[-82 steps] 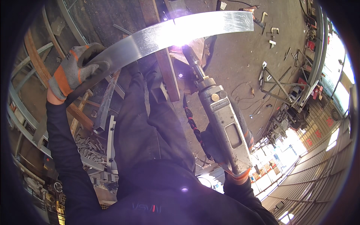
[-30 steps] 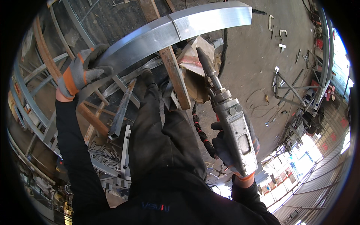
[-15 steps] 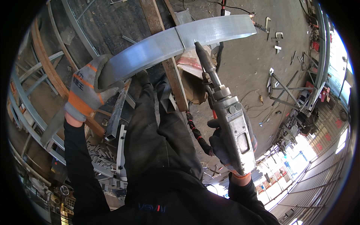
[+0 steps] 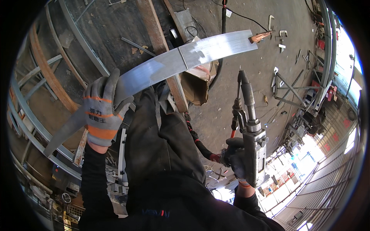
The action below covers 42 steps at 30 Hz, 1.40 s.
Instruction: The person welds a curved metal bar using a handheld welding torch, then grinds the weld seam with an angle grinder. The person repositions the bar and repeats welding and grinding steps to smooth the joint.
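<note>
A curved silver metal bar [image 4: 154, 73] arcs across the view in front of me, with a thin seam line across its middle. My left hand [image 4: 103, 104], in a grey and orange work glove, grips the bar left of the seam, fingers and thumb around its edges; the bar's left end shows past the hand. In my right hand [image 4: 235, 158], also gloved, is a metal welding gun [image 4: 254, 142], its nozzle pointing up and away, apart from the bar. A thin wire tip shows at the nozzle. A copper-coloured clamp [image 4: 259, 37] bites the bar's far right end.
Under the bar runs a rusty steel beam [image 4: 154, 30]. An open cardboard box [image 4: 196, 86] lies beside it. Curved metal frames [image 4: 50, 73] stack up at the left. G-clamps [image 4: 283, 34] lie on the floor, with a metal stand [image 4: 296, 86] farther right. A dark cable [image 4: 221, 69] trails past the box.
The welding gun has pulled away from the bar, down and to the right. The bar's right end has dropped and its face has turned more toward me; my left hand has shifted right.
</note>
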### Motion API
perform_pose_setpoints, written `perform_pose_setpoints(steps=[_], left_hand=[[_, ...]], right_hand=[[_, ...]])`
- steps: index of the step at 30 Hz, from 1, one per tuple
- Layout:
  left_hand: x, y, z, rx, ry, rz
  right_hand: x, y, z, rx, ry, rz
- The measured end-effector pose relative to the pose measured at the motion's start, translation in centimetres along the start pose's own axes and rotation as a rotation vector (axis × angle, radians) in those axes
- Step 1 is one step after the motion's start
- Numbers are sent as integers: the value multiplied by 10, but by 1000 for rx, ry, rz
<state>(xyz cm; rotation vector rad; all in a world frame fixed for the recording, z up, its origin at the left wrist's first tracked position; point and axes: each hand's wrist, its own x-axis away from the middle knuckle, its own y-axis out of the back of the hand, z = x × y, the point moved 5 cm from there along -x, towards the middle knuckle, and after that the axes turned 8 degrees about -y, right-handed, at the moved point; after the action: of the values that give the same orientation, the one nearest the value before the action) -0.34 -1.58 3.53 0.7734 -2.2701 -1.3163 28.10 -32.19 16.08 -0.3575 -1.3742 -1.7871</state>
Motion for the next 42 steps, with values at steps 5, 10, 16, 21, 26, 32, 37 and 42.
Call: perform_pose_setpoints(steps=[5,10,16,21,26,32,37,42], left_hand=[[8,-11,-15,-70,-14,-59],[0,-1,-5,102,-14,47],[-2,-16,24,263,52,306],[8,-11,18,126,-60,177],[22,22,-6,28,24,140],[8,7,-49,-126,42,56],[8,-28,-55,-336,65,15],[27,-54,-60,-494,83,-85]], right_hand=[[4,-12,-23,-512,-113,190],[4,-18,-24,-1005,-299,297],[8,0,-10,-291,-33,42],[29,23,-31,-186,6,-101],[47,61,-67,-504,-32,-147],[14,114,-97,-284,45,-91],[-9,84,-94,-528,-142,130],[-17,45,-69,-590,-230,244]])
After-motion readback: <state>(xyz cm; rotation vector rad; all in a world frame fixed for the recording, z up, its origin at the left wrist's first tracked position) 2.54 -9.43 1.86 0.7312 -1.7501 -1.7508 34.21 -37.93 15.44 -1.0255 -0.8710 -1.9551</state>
